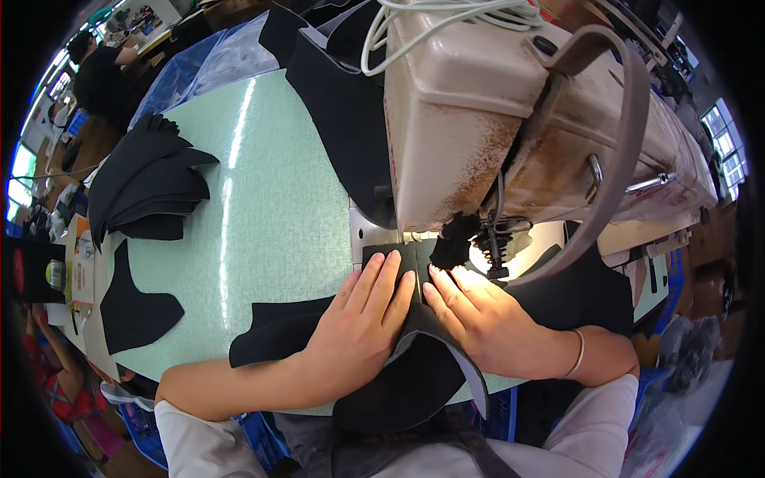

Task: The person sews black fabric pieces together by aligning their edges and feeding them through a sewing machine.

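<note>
A dark fabric piece [416, 338] with a grey underside lies under the head of a beige sewing machine [462, 103], a seam line running down between my hands. My left hand [358, 327] lies flat on the cloth left of that line, fingers stretched forward. On the other side, my right hand [482, 319] presses its outstretched fingers on the fabric beside the needle area, lit by the machine's lamp. A black tufted part [454, 240] hides the needle. The cloth's front hangs in a fold over the table edge.
On the pale green table [271, 183] are a fanned stack of black cut pieces [155, 183] and a single cut piece [135, 303]. More black fabric [339, 111] lies along the machine's left side. A curved grey bar [633, 119] arches at the machine's right. People sit further left.
</note>
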`<action>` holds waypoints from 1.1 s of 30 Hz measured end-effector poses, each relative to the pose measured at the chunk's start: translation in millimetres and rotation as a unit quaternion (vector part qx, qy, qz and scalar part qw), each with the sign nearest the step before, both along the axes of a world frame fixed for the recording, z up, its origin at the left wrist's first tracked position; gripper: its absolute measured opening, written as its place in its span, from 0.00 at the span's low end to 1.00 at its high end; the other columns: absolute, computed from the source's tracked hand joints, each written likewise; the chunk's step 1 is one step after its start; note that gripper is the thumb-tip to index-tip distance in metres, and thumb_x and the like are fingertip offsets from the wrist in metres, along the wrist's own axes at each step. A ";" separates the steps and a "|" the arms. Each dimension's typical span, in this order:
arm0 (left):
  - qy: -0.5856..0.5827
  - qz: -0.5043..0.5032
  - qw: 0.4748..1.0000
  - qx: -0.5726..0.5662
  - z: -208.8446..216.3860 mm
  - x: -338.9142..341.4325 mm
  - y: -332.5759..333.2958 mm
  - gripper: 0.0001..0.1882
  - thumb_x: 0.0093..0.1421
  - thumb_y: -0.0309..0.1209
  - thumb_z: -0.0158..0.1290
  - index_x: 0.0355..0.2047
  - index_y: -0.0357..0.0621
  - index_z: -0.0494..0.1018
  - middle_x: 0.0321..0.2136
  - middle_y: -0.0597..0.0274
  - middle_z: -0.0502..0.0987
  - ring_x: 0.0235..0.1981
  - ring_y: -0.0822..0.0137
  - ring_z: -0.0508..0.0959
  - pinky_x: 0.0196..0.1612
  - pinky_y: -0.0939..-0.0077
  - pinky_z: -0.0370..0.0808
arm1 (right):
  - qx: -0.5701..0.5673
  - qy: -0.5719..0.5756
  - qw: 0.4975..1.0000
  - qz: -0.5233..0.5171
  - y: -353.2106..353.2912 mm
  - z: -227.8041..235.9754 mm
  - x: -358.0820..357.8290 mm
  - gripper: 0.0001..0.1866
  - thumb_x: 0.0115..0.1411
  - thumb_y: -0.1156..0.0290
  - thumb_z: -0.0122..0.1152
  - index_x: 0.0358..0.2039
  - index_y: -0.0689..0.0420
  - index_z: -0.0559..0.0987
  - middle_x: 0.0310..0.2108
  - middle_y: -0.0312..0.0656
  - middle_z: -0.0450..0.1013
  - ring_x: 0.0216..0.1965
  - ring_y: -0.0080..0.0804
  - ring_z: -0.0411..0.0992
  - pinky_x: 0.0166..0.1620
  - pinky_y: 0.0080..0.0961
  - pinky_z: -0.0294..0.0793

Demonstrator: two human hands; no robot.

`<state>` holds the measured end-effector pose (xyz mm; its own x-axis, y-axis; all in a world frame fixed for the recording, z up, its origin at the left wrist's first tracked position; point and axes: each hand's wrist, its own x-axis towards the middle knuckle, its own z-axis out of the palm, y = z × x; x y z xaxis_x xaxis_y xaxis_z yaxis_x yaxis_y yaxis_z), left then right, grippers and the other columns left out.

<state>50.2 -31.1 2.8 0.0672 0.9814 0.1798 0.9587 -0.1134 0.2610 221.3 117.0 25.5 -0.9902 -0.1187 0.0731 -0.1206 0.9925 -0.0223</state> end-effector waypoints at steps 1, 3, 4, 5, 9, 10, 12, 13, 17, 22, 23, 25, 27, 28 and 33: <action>0.000 -0.002 1.000 0.000 0.0 0.5 0.7 0.30 0.53 0.29 0.50 0.57 0.28 0.64 0.59 0.34 0.62 0.60 0.41 0.64 0.61 0.54 0.64 | 0.000 0.001 1.000 0.001 -0.1 -0.3 -0.2 0.31 0.49 0.72 0.55 0.54 0.75 0.70 0.56 0.65 0.64 0.54 0.55 0.68 0.58 0.42 0.68; 0.010 0.006 1.000 0.006 0.5 0.9 0.6 0.30 0.53 0.30 0.50 0.56 0.29 0.65 0.58 0.34 0.63 0.60 0.42 0.65 0.60 0.55 0.65 | 0.019 0.014 1.000 0.013 1.7 0.6 -2.2 0.29 0.51 0.70 0.54 0.52 0.75 0.71 0.54 0.66 0.66 0.51 0.52 0.70 0.56 0.41 0.70; 0.010 0.005 1.000 0.005 0.0 1.9 0.8 0.30 0.53 0.30 0.50 0.56 0.29 0.65 0.58 0.34 0.63 0.60 0.42 0.65 0.60 0.55 0.65 | 0.038 0.027 0.999 0.026 2.4 0.8 -2.9 0.28 0.53 0.69 0.52 0.51 0.76 0.72 0.52 0.66 0.69 0.49 0.50 0.72 0.54 0.40 0.72; 0.021 0.011 1.000 0.010 -0.6 3.1 1.3 0.29 0.54 0.30 0.50 0.56 0.29 0.65 0.58 0.34 0.63 0.60 0.43 0.65 0.60 0.55 0.65 | 0.038 0.028 0.999 0.026 2.3 0.5 -3.4 0.28 0.53 0.69 0.52 0.51 0.76 0.72 0.52 0.66 0.69 0.49 0.50 0.72 0.54 0.40 0.72; 0.036 0.023 0.999 0.017 0.8 4.3 1.2 0.29 0.55 0.31 0.49 0.56 0.29 0.65 0.57 0.34 0.64 0.59 0.43 0.65 0.60 0.56 0.65 | 0.042 0.024 0.999 0.025 1.5 0.2 -3.4 0.27 0.53 0.69 0.52 0.51 0.75 0.72 0.53 0.67 0.68 0.48 0.49 0.72 0.53 0.38 0.72; 0.035 0.025 0.999 0.017 0.0 4.9 1.5 0.29 0.55 0.31 0.49 0.56 0.29 0.65 0.57 0.34 0.64 0.59 0.43 0.65 0.60 0.56 0.65 | 0.037 0.021 0.999 0.021 1.5 0.3 -2.8 0.27 0.53 0.69 0.52 0.51 0.75 0.73 0.53 0.67 0.68 0.48 0.49 0.72 0.53 0.38 0.72; 0.035 0.018 0.999 0.019 -1.3 3.6 1.3 0.29 0.55 0.31 0.49 0.56 0.29 0.65 0.57 0.34 0.64 0.59 0.42 0.65 0.60 0.56 0.65 | 0.036 0.023 0.999 0.024 1.9 -0.3 -2.7 0.27 0.53 0.69 0.52 0.51 0.75 0.73 0.53 0.67 0.68 0.48 0.49 0.72 0.53 0.38 0.72; 0.036 0.019 0.999 0.019 -0.9 3.3 1.0 0.29 0.55 0.31 0.49 0.56 0.29 0.65 0.57 0.34 0.64 0.59 0.42 0.65 0.60 0.56 0.65 | 0.035 0.024 0.999 0.025 2.1 -0.6 -2.8 0.27 0.53 0.69 0.52 0.51 0.75 0.73 0.53 0.67 0.68 0.47 0.49 0.72 0.53 0.38 0.72; 0.037 0.020 0.999 0.017 -0.4 3.5 0.3 0.29 0.55 0.31 0.49 0.56 0.29 0.65 0.57 0.34 0.63 0.59 0.42 0.65 0.60 0.56 0.65 | 0.037 0.023 0.999 0.027 1.2 1.4 -3.0 0.27 0.53 0.69 0.52 0.51 0.75 0.73 0.53 0.67 0.68 0.47 0.49 0.72 0.53 0.38 0.72; 0.032 0.021 0.999 0.012 -0.4 3.9 0.7 0.29 0.55 0.31 0.49 0.56 0.29 0.65 0.57 0.33 0.63 0.60 0.42 0.65 0.60 0.55 0.65 | 0.026 0.032 0.999 0.022 2.6 -0.3 -3.4 0.27 0.53 0.69 0.52 0.50 0.75 0.73 0.53 0.66 0.68 0.47 0.48 0.73 0.53 0.37 0.73; 0.035 0.020 0.999 0.010 0.2 3.7 0.5 0.29 0.54 0.31 0.49 0.56 0.29 0.65 0.58 0.33 0.63 0.60 0.42 0.65 0.60 0.55 0.65 | 0.025 0.033 0.999 0.021 2.5 0.0 -3.5 0.27 0.53 0.69 0.52 0.50 0.75 0.73 0.53 0.66 0.68 0.47 0.48 0.73 0.53 0.37 0.73; 0.039 0.019 0.999 0.008 1.7 3.5 0.3 0.29 0.54 0.31 0.49 0.57 0.29 0.64 0.58 0.33 0.63 0.60 0.42 0.65 0.60 0.55 0.65 | 0.029 0.030 0.999 0.022 2.4 0.8 -3.6 0.27 0.53 0.69 0.52 0.50 0.75 0.73 0.53 0.66 0.68 0.47 0.48 0.73 0.52 0.37 0.73; 0.035 0.015 0.999 0.001 2.9 2.7 0.4 0.30 0.54 0.30 0.49 0.57 0.29 0.64 0.58 0.33 0.63 0.60 0.42 0.65 0.60 0.56 0.65 | 0.035 0.030 0.999 0.022 2.1 0.6 -4.2 0.27 0.53 0.69 0.52 0.50 0.75 0.73 0.53 0.66 0.68 0.47 0.48 0.73 0.52 0.37 0.73; 0.035 0.014 0.999 0.001 2.9 2.4 0.3 0.30 0.54 0.30 0.49 0.57 0.29 0.64 0.58 0.33 0.63 0.60 0.42 0.65 0.60 0.56 0.65 | 0.041 0.029 0.998 0.023 2.0 0.5 -4.4 0.27 0.53 0.69 0.52 0.51 0.75 0.73 0.53 0.66 0.68 0.47 0.47 0.73 0.52 0.37 0.73; 0.034 0.019 0.999 0.011 1.1 2.8 1.6 0.29 0.54 0.30 0.49 0.57 0.29 0.64 0.58 0.34 0.63 0.60 0.42 0.65 0.60 0.56 0.65 | 0.031 0.037 0.999 0.025 4.1 -1.1 -5.2 0.27 0.52 0.70 0.52 0.50 0.75 0.73 0.53 0.66 0.68 0.46 0.47 0.73 0.52 0.37 0.73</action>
<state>53.0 -29.4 3.9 0.0427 0.9792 0.1982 0.9779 -0.0816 0.1927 216.1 121.1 24.4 -0.9751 -0.1741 0.1372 -0.1688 0.9844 0.0493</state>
